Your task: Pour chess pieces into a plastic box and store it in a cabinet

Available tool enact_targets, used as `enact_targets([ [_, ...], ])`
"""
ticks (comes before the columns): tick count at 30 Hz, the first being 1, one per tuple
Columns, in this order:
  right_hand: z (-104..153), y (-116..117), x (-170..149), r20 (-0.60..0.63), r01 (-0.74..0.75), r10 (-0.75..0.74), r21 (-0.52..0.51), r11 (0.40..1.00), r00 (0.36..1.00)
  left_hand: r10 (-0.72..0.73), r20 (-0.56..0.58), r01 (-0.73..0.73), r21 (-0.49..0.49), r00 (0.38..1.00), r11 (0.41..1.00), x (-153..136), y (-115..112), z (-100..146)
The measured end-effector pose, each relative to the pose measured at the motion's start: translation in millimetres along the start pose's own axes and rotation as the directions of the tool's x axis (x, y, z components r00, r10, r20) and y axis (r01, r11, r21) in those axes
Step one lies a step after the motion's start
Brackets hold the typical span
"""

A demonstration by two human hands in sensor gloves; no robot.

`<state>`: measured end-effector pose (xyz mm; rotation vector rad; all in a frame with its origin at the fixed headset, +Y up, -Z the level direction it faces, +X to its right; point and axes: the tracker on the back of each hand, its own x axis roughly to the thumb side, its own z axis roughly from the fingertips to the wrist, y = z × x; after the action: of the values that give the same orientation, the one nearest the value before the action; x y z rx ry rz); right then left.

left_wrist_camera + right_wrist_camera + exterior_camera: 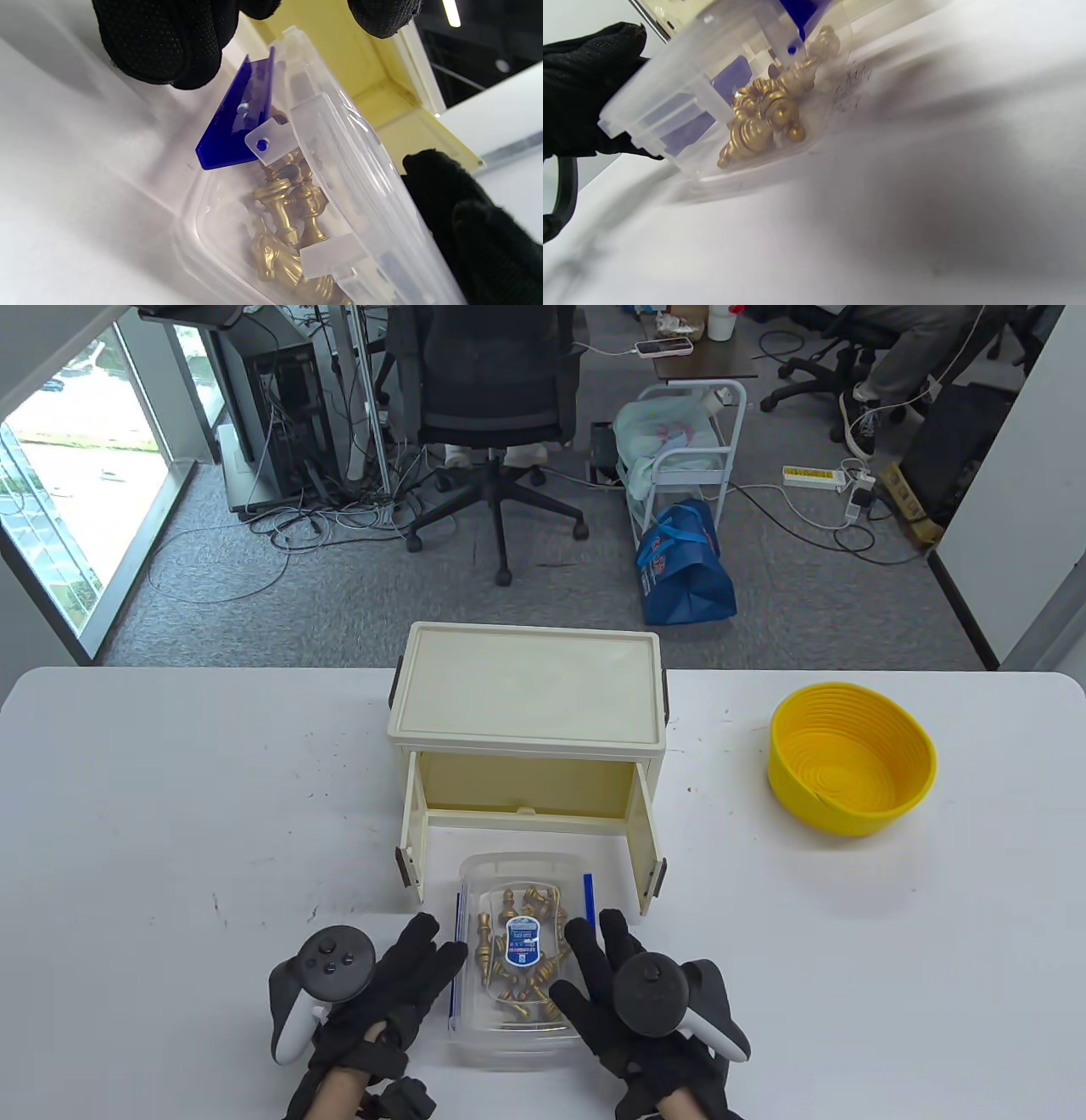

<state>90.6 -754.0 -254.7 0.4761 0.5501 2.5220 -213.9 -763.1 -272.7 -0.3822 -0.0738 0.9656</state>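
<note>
Table (170, 814) first: white, broad, carrying everything. At its middle stands the cream cabinet (526, 695), both doors swung wide and its inside bare as far as can be seen. Off to the right sits a yellow bowl (851, 759), with nothing visible in it. Just in front of the cabinet's mouth lies the plastic box (522, 882), lid on, blue latches at its sides; in the left wrist view one latch (237, 118) stands flipped outward. Inside lie the gold chess pieces (526, 959), heaped loosely. The left hand (382, 993) lies flat against the box's left side, fingers extended; the right hand (619, 993) rests on the lid and right edge, fingers spread. Pouring looks done, so storing seems the step in hand. Next likely comes snapping the latch down, then sliding the box straight forward between the doors.
</note>
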Motion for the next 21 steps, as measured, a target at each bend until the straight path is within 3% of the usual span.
enact_targets([
  [4,-5.5,7.3,-5.0,-0.008,0.036,-0.036,0.036,0.999,0.999,0.052,-0.022,-0.055,-0.165,0.998,0.985,-7.4,-11.8,-11.9],
  [8,-7.9,10.0,-10.0,0.007,0.086,-0.087,0.063,0.994,0.996,0.066,-0.035,-0.070,-0.157,0.997,0.985,-4.7,-17.3,-12.8],
  [15,-9.2,11.8,-9.5,0.015,0.080,-0.082,0.072,0.994,0.997,0.323,-0.155,-0.348,-0.184,0.934,0.919,-22.4,-11.4,-19.6],
  [21,-9.0,11.8,-7.1,0.009,0.061,-0.061,0.070,0.996,0.998,0.231,-0.172,-0.259,-0.162,0.958,0.952,-21.8,-5.5,-21.3],
])
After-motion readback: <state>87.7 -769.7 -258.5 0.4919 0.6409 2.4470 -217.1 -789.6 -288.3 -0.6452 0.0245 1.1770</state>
